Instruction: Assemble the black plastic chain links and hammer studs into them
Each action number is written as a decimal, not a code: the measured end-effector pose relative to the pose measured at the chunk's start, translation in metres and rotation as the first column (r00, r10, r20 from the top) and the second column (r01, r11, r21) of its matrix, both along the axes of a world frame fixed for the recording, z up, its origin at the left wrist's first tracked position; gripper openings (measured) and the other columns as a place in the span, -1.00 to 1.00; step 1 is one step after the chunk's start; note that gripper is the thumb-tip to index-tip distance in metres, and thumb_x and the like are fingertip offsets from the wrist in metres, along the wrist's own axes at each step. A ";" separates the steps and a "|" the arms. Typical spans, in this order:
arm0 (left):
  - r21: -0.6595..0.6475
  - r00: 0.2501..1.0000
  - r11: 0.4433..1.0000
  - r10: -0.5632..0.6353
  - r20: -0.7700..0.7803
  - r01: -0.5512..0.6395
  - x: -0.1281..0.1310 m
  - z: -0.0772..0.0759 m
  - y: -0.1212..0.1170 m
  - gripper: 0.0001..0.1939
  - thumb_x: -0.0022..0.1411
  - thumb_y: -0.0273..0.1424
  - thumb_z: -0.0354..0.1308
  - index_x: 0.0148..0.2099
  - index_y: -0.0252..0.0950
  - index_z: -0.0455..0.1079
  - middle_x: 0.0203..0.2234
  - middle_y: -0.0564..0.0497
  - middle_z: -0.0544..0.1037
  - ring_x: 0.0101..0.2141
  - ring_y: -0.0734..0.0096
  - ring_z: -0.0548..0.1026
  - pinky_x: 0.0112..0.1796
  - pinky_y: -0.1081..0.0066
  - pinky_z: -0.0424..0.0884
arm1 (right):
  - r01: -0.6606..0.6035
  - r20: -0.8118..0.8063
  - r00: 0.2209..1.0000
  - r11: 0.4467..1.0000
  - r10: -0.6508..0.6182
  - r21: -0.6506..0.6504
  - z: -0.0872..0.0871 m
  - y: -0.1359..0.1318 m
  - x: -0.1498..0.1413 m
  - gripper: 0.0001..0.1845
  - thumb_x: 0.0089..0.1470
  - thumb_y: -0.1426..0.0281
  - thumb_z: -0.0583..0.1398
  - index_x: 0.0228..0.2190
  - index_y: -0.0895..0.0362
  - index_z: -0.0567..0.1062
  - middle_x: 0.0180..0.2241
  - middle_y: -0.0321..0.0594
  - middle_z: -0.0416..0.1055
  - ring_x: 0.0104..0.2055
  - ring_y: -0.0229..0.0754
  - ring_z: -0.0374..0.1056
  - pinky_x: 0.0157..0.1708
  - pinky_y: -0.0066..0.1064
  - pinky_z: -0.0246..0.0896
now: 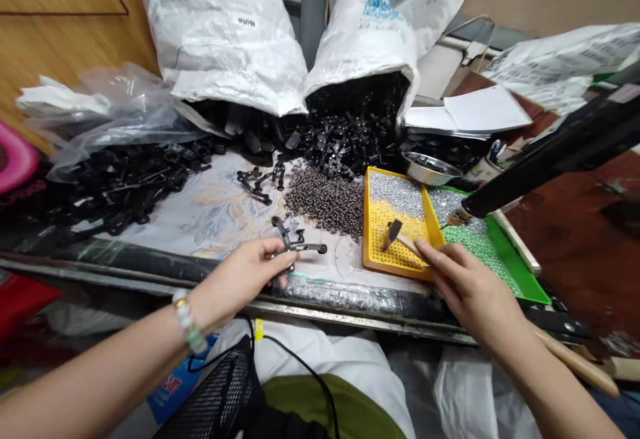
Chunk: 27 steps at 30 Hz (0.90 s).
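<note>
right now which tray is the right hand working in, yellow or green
The yellow tray: the right hand holds a small brush over its holes. The green tray lies beyond it, untouched.

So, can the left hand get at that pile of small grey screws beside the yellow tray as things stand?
Probably yes. The left hand lies just short of the screw pile, with only bare table between them. But it already grips a black metal part, so its fingers are occupied.

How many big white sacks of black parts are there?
2: the left white sack and the right white sack lie at the back of the table, both spilling black parts. Others may be out of view.
</note>
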<state>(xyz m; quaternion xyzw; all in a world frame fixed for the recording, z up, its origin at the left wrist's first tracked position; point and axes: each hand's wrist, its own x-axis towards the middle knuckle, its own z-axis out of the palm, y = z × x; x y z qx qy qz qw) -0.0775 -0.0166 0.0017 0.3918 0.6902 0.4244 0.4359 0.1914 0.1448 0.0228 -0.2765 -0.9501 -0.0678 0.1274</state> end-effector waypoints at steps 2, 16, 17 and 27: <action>0.062 0.993 0.998 0.012 -0.121 -0.004 0.005 0.002 -0.008 -0.74 0.18 -0.21 -0.01 -0.47 -0.26 0.26 -0.63 0.10 0.39 -0.53 0.43 0.33 -0.45 0.47 0.23 | -0.002 0.064 0.998 1.000 0.000 0.027 -0.003 0.008 0.004 -0.63 0.10 0.45 -0.02 -0.06 0.08 0.37 -0.36 -0.11 0.31 -0.43 -0.17 0.28 -0.53 -0.39 0.22; 0.519 0.618 0.729 0.168 -0.768 0.446 0.022 -0.002 -0.028 -0.67 0.11 -0.69 -0.02 -0.09 -0.28 0.26 -0.33 -0.06 0.45 -0.29 0.38 0.42 -0.27 0.41 0.36 | -0.558 -0.381 0.717 -0.154 -0.583 -0.815 -0.005 -0.079 -0.089 -0.65 -0.04 0.31 0.18 -0.18 0.18 0.34 -0.51 -0.31 0.28 -0.57 -0.41 0.14 -0.60 -0.57 0.01; 0.512 0.607 0.725 0.163 -0.778 0.461 0.022 -0.002 -0.029 -0.66 0.10 -0.69 -0.02 -0.09 -0.29 0.26 -0.33 -0.06 0.45 -0.29 0.37 0.42 -0.26 0.40 0.36 | -0.571 -0.356 0.706 -0.195 -0.612 -0.797 -0.006 -0.080 -0.090 -0.64 -0.05 0.32 0.19 -0.18 0.18 0.34 -0.55 -0.35 0.24 -0.60 -0.44 0.09 -0.62 -0.59 -0.07; 0.488 0.561 0.687 0.141 -0.816 0.537 0.023 0.002 -0.029 -0.71 0.15 -0.64 -0.04 -0.08 -0.31 0.25 -0.36 -0.08 0.47 -0.35 0.37 0.42 -0.28 0.37 0.38 | -0.618 -0.333 0.715 -0.332 -0.615 -0.712 -0.008 -0.078 -0.091 -0.81 -0.06 0.40 0.16 -0.32 0.16 0.34 -0.64 -0.49 -0.03 -0.65 -0.49 -0.16 -0.64 -0.55 -0.38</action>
